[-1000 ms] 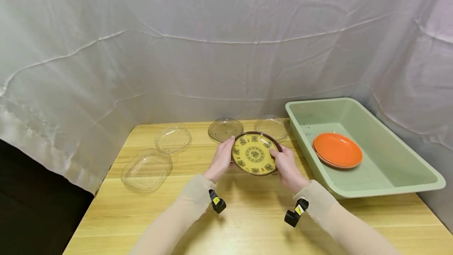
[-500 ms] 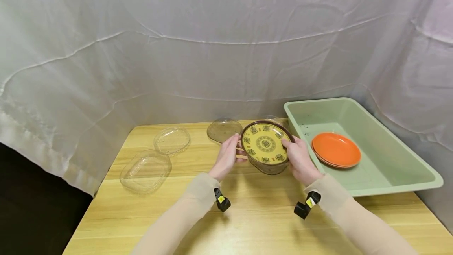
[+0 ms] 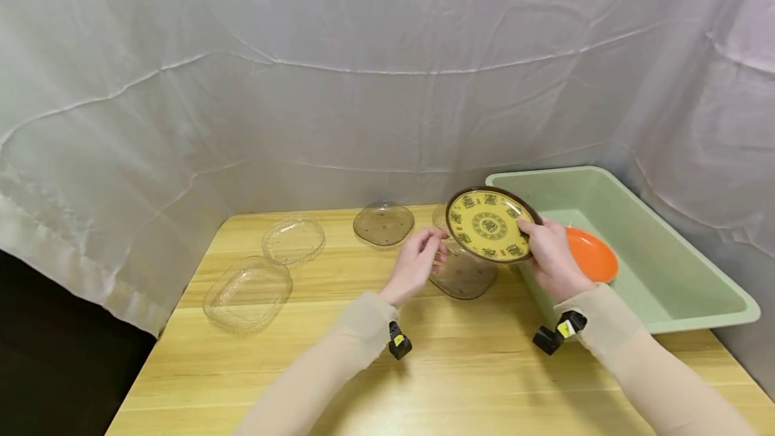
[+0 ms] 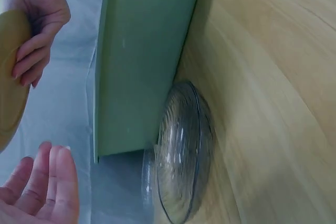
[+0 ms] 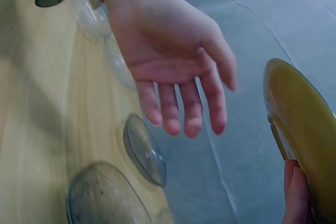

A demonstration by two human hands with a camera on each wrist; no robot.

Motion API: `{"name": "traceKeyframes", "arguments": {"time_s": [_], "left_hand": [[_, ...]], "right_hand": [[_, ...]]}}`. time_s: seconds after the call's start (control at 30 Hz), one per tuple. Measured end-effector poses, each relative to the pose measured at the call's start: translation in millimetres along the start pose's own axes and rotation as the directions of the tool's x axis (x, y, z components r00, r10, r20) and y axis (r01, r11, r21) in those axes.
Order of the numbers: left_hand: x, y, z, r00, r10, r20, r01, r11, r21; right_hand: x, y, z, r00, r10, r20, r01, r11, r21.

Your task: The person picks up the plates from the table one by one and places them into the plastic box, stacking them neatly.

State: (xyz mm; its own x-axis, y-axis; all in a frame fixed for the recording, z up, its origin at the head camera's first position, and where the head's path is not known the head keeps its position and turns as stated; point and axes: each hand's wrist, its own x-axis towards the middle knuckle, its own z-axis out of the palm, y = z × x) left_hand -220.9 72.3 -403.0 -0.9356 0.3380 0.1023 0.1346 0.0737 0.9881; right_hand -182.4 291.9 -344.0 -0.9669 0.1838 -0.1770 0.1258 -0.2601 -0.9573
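My right hand (image 3: 554, 254) grips a yellow plate (image 3: 487, 224) with a brown rim and dark printed motifs, thumb on its face and fingers beneath. The plate is held up near the left wall of the green basin (image 3: 678, 325). My left hand (image 3: 418, 262) is off the plate, just to its left, with relaxed fingers and nothing in it; its palm and fingers show in the right wrist view. Under the plate a smoky glass plate (image 3: 465, 281) lies on the table, partly hidden by it. Inside the basin sits an orange plate (image 3: 596, 258), partly covered by my right hand.
A second smoky glass plate (image 3: 384, 223) lies at the table's back edge. Two clear glass plates (image 3: 248, 293) are on the left side. Another clear plate (image 3: 440, 218) shows behind the yellow one. A grey curtain (image 3: 363, 120) hangs along the back.
My right hand has carried the yellow plate right toward the basin. My left hand has let go of it and also shifted right. The smoky glass plate beneath has come into view.
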Motion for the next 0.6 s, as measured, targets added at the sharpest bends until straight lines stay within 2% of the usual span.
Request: {"name": "traceKeyframes", "arguments": {"time_s": [0.1,0.23,0.43,0.6], "left_hand": [[1.6,1.4,9.3,0.999,0.048,0.013,-0.049,0.996,0.075],[2.7,5.7,22.3,0.993,0.102,0.057,-0.111,0.977,0.184],[3.5,12.0,43.9,0.98,0.163,0.117,-0.193,0.924,0.329],[3.2,16.3,60.7,0.963,0.197,0.182,-0.258,0.862,0.435]], "right_hand": [[2.7,-5.6,-11.3,1.0,-0.009,-0.005,0.009,0.999,0.037],[5.1,-12.5,-28.6,1.0,-0.016,-0.007,0.017,0.997,0.079],[8.4,-21.4,-55.3,0.999,0.002,-0.033,0.002,0.99,0.138],[12.7,-25.7,-79.5,0.998,0.0,-0.068,0.01,0.988,0.153]]}}
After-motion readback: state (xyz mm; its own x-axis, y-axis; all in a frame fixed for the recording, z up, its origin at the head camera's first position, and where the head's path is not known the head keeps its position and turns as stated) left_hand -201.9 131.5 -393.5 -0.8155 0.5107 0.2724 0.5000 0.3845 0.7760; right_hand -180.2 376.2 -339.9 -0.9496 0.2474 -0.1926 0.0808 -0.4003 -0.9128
